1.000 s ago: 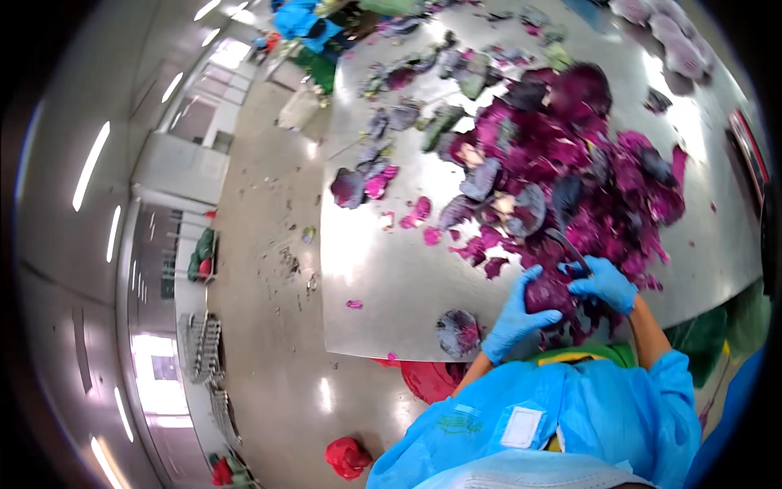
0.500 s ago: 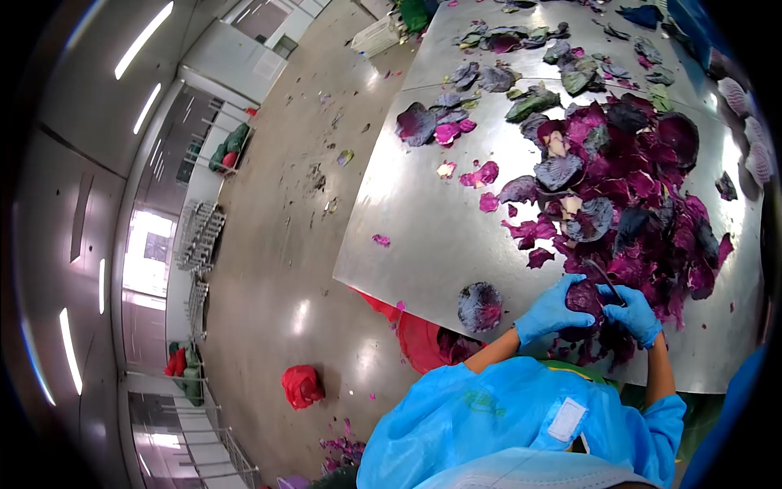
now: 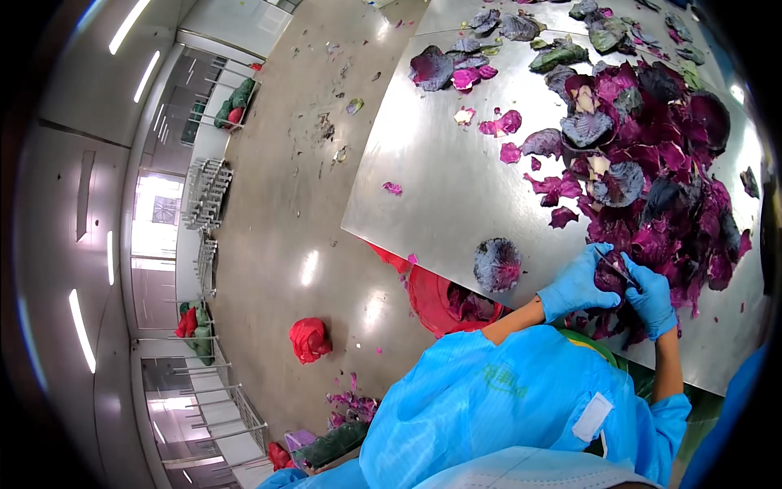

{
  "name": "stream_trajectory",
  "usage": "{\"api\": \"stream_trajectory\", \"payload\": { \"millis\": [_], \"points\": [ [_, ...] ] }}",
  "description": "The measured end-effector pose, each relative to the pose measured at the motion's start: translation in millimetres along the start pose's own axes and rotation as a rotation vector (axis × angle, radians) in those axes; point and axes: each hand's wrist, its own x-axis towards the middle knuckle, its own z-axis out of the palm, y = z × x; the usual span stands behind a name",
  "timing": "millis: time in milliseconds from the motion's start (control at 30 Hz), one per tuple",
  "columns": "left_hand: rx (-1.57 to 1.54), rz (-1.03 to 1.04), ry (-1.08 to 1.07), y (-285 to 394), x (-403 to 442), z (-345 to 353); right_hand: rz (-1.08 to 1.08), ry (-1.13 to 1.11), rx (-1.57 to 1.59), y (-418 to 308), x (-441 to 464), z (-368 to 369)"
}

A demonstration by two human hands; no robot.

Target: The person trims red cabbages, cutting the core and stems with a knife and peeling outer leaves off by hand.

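A round purple cabbage is held near the table's front edge. My left hand, in a blue glove, wraps round its left side. On its right, my right hand, gloved too, is closed on a thin dark tool that lies across the cabbage; its full shape is hard to make out. Just beyond my hands spreads a big heap of purple cabbage leaves. A single round leaf lies to the left of my left hand.
Smaller leaf scraps dot the metal table. Below its front edge stands a red container with leaves inside. A red bag sits on the floor, and a leaf pile lies at the bottom.
The view has turned and shifted, so the table appears higher and farther right. Both hands stay at the cabbage, and the dark tool now lies across it.
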Motion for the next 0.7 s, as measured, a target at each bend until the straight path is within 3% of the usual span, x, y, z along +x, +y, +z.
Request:
{"api": "stream_trajectory", "payload": {
  "millis": [33, 133, 200, 267, 300, 333, 400, 467, 533, 600, 700],
  "points": [
    [0.054, 0.007, 0.001, 0, 0, 1, 0.027, 0.024, -0.010, -5, 0, -1],
    [0.197, 0.117, 0.002, -5, -4, 1, -0.155, 0.220, 0.008, 3, 6, 5],
    [0.403, 0.272, -0.036, -8, -18, -1, 0.188, 0.111, 0.056, 58, -1, 2],
    [0.262, 0.321, 0.051, -18, -24, -8, 0.117, 0.213, 0.231, 88, -10, 12],
    [0.149, 0.332, 0.035, -15, -27, -8, 0.175, 0.255, 0.243, 52, -19, -2],
    [0.014, 0.204, 0.129, -5, -34, -12, 0.233, 0.306, 0.245, 8, -3, -15],
    [-0.415, -0.052, 0.168, 5, -29, -18, 0.221, 0.391, 0.210, -7, -12, -5],
    [-0.830, -0.161, 0.171, -23, -15, -24, 0.433, 0.354, 0.617, -43, -11, -8],
    [-0.981, -0.281, 0.230, -29, -14, -21, 0.464, 0.297, 0.764, -54, -13, 3],
    [-0.980, -0.345, 0.203, -20, -8, -23, 0.268, 0.350, 0.425, -62, -5, 14],
    [-0.995, -0.343, 0.180, -18, -8, -21, 0.288, 0.289, 0.310, -58, 2, 27]
  ]
}}
